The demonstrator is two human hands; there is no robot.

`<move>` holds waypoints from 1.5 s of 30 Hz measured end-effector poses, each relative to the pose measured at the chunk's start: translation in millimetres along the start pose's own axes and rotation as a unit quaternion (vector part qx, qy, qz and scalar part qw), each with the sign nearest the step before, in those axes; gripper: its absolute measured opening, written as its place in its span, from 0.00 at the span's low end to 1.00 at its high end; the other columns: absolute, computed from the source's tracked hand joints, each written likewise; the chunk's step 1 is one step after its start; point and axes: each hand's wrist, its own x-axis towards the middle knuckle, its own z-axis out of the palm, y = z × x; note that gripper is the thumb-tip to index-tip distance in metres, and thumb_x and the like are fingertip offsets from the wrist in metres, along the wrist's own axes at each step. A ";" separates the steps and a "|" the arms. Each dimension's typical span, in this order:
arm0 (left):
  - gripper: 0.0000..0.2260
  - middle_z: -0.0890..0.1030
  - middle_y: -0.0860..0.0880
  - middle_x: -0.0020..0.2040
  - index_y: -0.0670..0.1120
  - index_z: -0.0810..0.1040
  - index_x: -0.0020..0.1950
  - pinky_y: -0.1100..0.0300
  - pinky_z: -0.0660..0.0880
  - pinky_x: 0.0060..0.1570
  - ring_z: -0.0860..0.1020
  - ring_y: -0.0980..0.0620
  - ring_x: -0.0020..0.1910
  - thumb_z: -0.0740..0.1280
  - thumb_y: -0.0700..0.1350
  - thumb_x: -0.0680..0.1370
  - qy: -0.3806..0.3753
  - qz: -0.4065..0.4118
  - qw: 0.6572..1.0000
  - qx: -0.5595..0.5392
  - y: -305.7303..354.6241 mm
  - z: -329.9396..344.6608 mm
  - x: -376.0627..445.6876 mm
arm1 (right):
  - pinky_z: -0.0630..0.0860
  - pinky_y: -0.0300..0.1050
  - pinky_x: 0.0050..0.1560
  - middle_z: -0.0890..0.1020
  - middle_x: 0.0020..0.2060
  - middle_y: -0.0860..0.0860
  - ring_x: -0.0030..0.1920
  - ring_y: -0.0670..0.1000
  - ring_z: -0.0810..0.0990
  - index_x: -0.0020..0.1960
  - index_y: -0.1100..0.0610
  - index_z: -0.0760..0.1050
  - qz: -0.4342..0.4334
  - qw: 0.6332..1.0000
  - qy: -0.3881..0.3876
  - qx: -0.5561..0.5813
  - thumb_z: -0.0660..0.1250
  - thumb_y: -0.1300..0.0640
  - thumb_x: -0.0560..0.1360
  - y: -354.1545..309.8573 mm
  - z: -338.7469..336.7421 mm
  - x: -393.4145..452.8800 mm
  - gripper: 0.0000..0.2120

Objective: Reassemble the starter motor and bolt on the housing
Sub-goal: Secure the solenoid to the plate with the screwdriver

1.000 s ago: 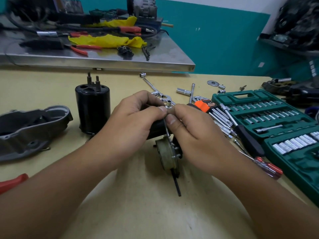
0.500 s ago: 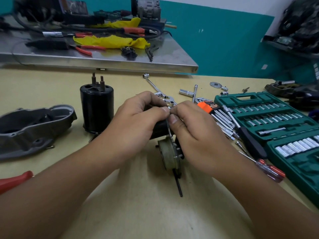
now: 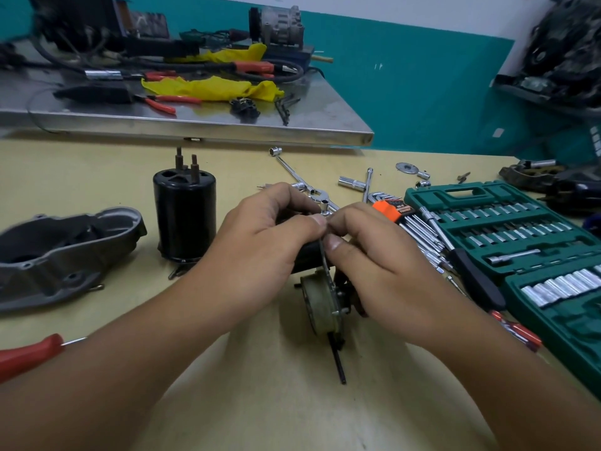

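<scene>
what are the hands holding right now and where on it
Both hands hold the motor assembly: left hand grips its dark body, right hand pinches the thin metal rod near its top.

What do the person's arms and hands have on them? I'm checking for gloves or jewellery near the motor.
Nothing is worn. The left hand and right hand are bare, with no gloves, rings, watch or bracelet in view. Both forearms are uncovered up to the picture's edge, so no sleeves show. The visible fingernails are short and unpainted.

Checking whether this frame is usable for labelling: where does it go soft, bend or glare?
Head view: hands and motor assembly fairly sharp; grey housing smeared at the left edge; steel shelf bowed by the wide lens, with mild sheen.
</scene>
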 end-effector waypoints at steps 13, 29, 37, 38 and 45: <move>0.02 0.80 0.59 0.30 0.47 0.82 0.49 0.74 0.66 0.23 0.76 0.64 0.25 0.69 0.41 0.79 0.002 -0.009 1.000 -0.022 1.1 1.2 -3.0 | 0.75 0.54 0.48 0.74 0.45 0.39 0.47 0.44 0.75 0.49 0.46 0.75 -0.005 1.000 -0.015 -0.010 0.58 0.45 0.78 1.0 -1.0 0.0 0.09; 0.03 0.81 0.59 0.32 0.49 0.82 0.47 0.74 0.65 0.23 0.75 0.64 0.25 0.69 0.42 0.79 0.010 -0.001 1.000 -0.008 -1.3 1.1 -3.1 | 0.74 0.60 0.44 0.72 0.37 0.44 0.43 0.48 0.73 0.42 0.51 0.70 -0.017 0.997 0.013 -0.068 0.53 0.43 0.80 -3.7 5.6 -0.3 0.16; 0.04 0.78 0.59 0.27 0.47 0.81 0.47 0.74 0.64 0.21 0.73 0.64 0.21 0.69 0.40 0.79 0.012 0.001 1.000 -0.024 -2.1 3.1 -3.3 | 0.74 0.59 0.47 0.73 0.40 0.41 0.45 0.48 0.74 0.46 0.48 0.73 -0.026 0.999 0.007 -0.041 0.55 0.46 0.79 -3.9 3.8 -0.8 0.11; 0.03 0.78 0.59 0.27 0.47 0.81 0.47 0.74 0.64 0.21 0.73 0.64 0.21 0.69 0.40 0.79 0.012 0.003 1.000 -0.024 -2.8 3.4 -3.3 | 0.74 0.60 0.46 0.72 0.39 0.42 0.44 0.49 0.73 0.45 0.49 0.72 -0.031 0.998 0.011 -0.048 0.54 0.46 0.80 -4.7 4.6 -0.2 0.11; 0.04 0.83 0.51 0.34 0.46 0.83 0.48 0.74 0.66 0.24 0.76 0.63 0.27 0.69 0.40 0.79 0.003 0.000 0.999 -0.042 -3.2 -1.0 -4.1 | 0.73 0.53 0.42 0.75 0.35 0.44 0.40 0.48 0.75 0.42 0.52 0.74 -0.074 0.989 0.116 -0.056 0.58 0.47 0.82 -3.7 3.3 -3.3 0.14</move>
